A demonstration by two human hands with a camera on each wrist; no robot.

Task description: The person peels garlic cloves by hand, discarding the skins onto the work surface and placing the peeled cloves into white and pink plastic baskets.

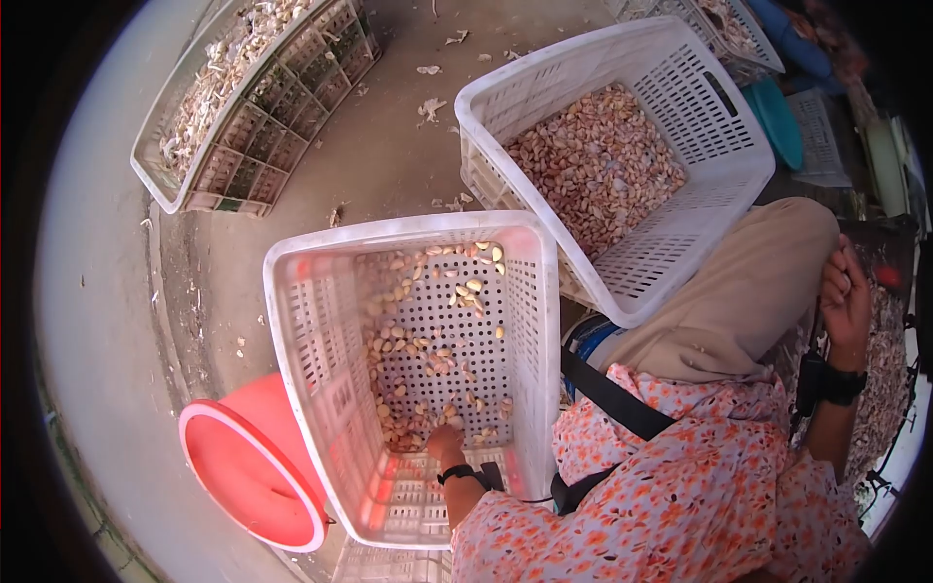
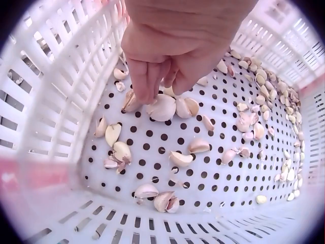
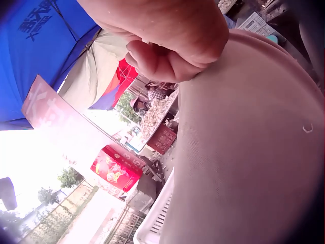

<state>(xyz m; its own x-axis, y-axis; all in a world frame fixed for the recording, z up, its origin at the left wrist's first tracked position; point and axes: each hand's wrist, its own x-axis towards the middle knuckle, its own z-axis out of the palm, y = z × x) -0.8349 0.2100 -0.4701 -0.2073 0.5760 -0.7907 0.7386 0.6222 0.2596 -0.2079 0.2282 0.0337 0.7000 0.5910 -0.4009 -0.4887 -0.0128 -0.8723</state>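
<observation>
Over on the far left stands a crate (image 1: 251, 146) piled with garlic and loose skins. Nearer, a red tub (image 1: 262, 394) lies tipped over, its mouth facing left, just beside the white basket (image 1: 316, 389) in the middle.

The garlic cloves (image 1: 394, 340) are scattered over that basket's holed floor, thickest along its left side, some bare and yellowish, others in pinkish skin. At the near end, the left hand (image 1: 446, 444) reaches in, fingers and thumb bent down close together over a few cloves. The fingertips touch garlic, but I cannot tell whether they have pinched a piece.

These cloves should be light, firm and small, I'd say: the bare ones probably a little slick, the papery skin apt to slip or flake. A pinch with thumb and two fingertips across the plump middle looks best, gentle enough not to bruise the flesh.

To the far right, touching the middle basket or nearly so, a second basket (image 1: 717, 102) holds a thick layer of cloves. Right of that is the person's bent leg (image 1: 729, 282) in tan trousers, and against the knee rests the right hand (image 1: 844, 291), fingers loosely curled, nothing visible in it.
</observation>
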